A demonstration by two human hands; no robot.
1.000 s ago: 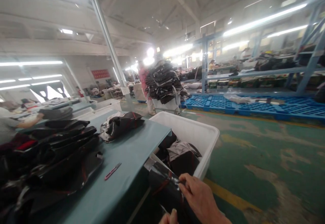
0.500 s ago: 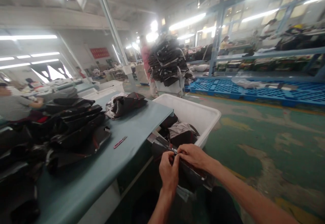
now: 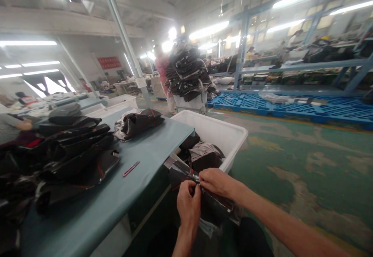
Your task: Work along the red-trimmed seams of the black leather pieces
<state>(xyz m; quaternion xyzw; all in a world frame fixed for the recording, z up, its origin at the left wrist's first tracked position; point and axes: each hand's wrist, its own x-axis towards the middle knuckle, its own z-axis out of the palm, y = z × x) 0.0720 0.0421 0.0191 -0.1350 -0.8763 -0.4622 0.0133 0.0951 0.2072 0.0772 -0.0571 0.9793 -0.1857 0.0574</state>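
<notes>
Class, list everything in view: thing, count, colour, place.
Held piece: one, black, in hands
Table: one, bluish, left
Small tool: one, pink, on table
Pile: uncountable, black, table's left
Bundle: one, dark, table's far end
Bin: one, white, beside table
Far stack: uncountable, black, background
Rack: one, blue, right
Pallets: uncertain, blue, below rack
Lights: several, white, overhead
People: several, varied clothing, background
Left hand: one, bare, gripping piece
Right hand: one, bare, gripping piece

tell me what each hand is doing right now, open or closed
Left hand: closed, pinching the dark cloth.
Right hand: closed, pinching the same cloth.
</notes>
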